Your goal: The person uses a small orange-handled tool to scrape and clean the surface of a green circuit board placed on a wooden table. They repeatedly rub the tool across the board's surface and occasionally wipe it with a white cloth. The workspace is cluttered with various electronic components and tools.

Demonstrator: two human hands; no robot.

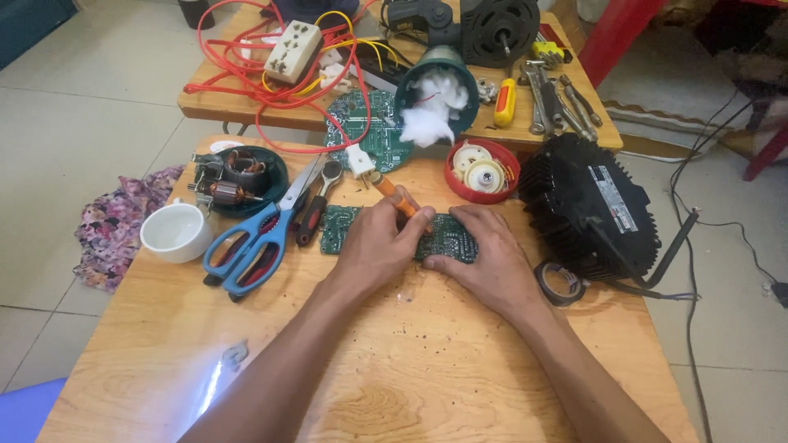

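Left hand (pixel 373 246) clamped round orange tool (pixel 394 195), tip down on green circuit board (pixel 447 238), mid-table. Right hand (pixel 484 258) lies flat on board, fingers together, w/ blue scissors (pixel 250 242) left of it.

Hands (pixel 377 242) on green circuit board (pixel 447 238)

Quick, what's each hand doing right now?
Left hand: closed around the orange-handled soldering tool.
Right hand: flat on the green rectangular circuit board, holding nothing.
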